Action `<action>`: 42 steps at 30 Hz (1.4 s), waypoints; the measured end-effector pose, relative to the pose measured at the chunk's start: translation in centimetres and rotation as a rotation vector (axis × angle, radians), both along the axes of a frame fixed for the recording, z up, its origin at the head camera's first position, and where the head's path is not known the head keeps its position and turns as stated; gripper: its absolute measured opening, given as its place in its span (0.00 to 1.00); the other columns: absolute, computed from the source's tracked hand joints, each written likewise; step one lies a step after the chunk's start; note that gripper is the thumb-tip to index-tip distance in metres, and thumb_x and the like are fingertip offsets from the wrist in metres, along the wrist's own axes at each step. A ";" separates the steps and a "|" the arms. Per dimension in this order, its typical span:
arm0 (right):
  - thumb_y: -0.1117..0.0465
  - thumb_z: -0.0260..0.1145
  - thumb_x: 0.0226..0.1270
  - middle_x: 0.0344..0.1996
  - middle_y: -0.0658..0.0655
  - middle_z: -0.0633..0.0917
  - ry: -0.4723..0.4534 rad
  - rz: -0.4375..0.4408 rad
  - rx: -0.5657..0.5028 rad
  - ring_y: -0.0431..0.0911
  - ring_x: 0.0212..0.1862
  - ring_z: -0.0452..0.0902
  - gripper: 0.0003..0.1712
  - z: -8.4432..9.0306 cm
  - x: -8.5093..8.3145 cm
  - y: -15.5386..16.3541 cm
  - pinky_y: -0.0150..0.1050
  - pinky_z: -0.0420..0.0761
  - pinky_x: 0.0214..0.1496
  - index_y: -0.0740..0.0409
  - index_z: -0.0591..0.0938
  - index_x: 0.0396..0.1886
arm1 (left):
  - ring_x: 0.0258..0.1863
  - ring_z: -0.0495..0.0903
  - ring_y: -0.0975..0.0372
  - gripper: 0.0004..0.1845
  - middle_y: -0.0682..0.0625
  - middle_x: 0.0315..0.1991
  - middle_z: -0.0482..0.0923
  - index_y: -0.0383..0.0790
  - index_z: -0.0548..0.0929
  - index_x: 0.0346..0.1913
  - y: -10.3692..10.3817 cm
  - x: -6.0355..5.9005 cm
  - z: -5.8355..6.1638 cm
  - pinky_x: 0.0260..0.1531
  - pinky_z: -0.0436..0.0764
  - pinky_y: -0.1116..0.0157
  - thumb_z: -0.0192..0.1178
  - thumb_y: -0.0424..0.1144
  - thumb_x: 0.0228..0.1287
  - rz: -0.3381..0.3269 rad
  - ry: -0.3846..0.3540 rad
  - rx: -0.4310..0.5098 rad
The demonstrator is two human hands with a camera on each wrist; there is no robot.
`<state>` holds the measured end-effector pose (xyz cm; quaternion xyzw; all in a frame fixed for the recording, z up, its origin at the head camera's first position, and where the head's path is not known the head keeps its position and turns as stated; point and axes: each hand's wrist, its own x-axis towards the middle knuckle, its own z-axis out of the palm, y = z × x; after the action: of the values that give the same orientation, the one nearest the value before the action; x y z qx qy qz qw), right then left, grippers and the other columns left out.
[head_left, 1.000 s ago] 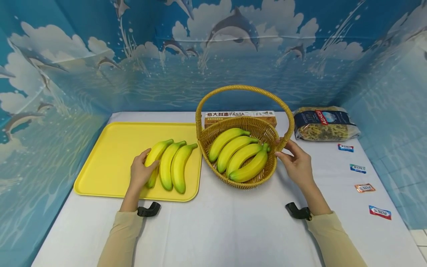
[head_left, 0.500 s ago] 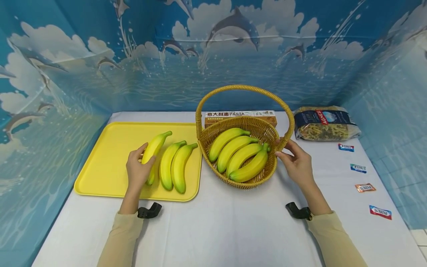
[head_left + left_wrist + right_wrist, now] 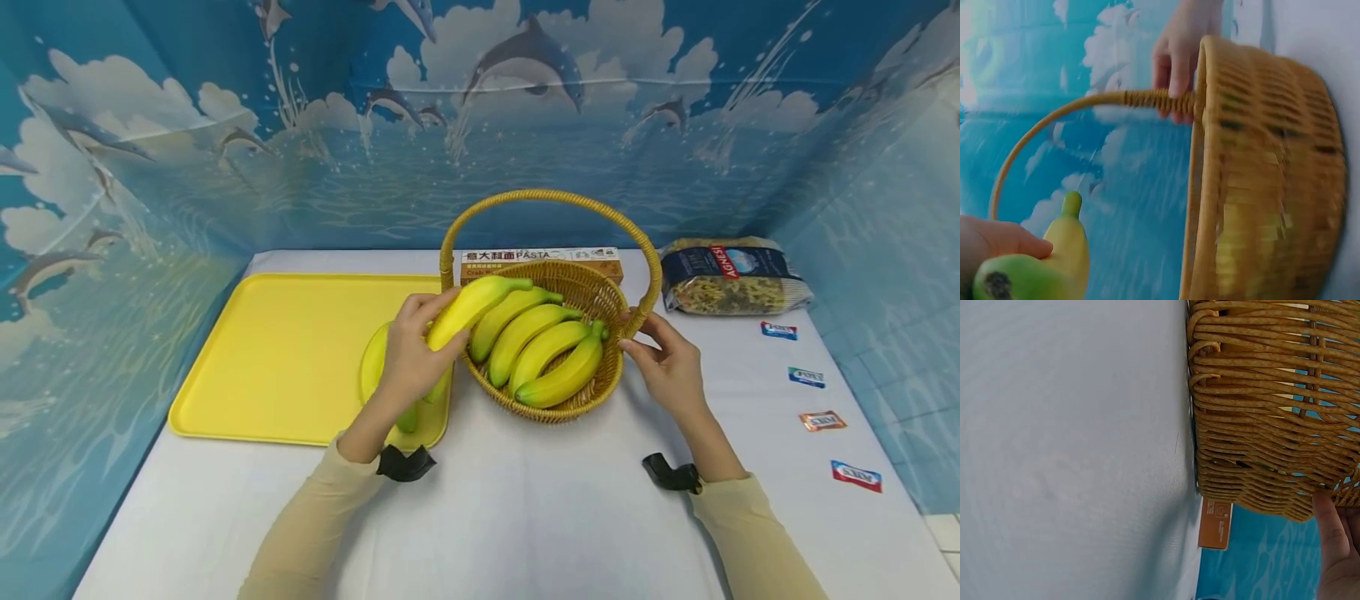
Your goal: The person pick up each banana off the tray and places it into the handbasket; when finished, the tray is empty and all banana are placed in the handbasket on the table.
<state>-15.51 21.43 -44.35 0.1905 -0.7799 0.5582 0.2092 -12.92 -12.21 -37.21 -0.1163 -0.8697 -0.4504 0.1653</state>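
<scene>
My left hand [image 3: 408,360] grips a banana [image 3: 471,306] at the basket's [image 3: 558,408] near rim, above the tray [image 3: 285,358]; my right hand [image 3: 667,367] holds the basket's handle base.

bananas [image 3: 542,346] yellow-green | basket [image 3: 551,411] tan wicker | tray [image 3: 285,358] yellow | backdrop [image 3: 225,125] blue, dolphin print

1. a wicker basket [image 3: 1266,187] fills the right side, its arched handle [image 3: 1054,119] sweeping left.
2. fingers [image 3: 1175,56] of the right hand [image 3: 1182,44] wrap the handle's base at the rim.
3. bottom left, the left hand [image 3: 988,247] holds a yellow-green banana [image 3: 1060,262], stem up.
</scene>
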 end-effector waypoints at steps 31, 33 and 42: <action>0.78 0.64 0.61 0.52 0.72 0.81 -0.025 0.005 0.029 0.32 0.55 0.79 0.27 -0.1 -0.2 0.2 0.22 0.79 0.47 0.70 0.76 0.62 | 0.60 0.68 0.50 0.25 0.44 0.59 0.73 0.45 0.78 0.64 6.7 -9.2 -4.8 0.55 0.75 0.55 0.65 0.39 0.63 0.092 -0.155 -0.320; 0.77 0.64 0.61 0.52 0.71 0.82 -0.028 0.007 0.030 0.33 0.55 0.79 0.27 -0.1 -0.1 0.3 0.22 0.79 0.47 0.70 0.76 0.62 | 0.60 0.68 0.51 0.25 0.45 0.59 0.73 0.46 0.79 0.63 6.8 -9.1 -4.9 0.55 0.75 0.55 0.65 0.39 0.62 0.114 -0.154 -0.333; 0.81 0.64 0.58 0.51 0.73 0.81 -0.018 -0.012 0.033 0.30 0.55 0.78 0.28 0.1 0.0 0.0 0.20 0.78 0.46 0.72 0.76 0.60 | 0.56 0.70 0.51 0.25 0.45 0.58 0.74 0.45 0.80 0.62 6.9 -9.0 -5.1 0.52 0.76 0.55 0.67 0.39 0.60 0.130 -0.125 -0.339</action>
<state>-15.54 21.43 -44.29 0.1843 -0.7919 0.5458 0.2025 -21.92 -5.34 -42.30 -0.0579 -0.9473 -0.2920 0.1180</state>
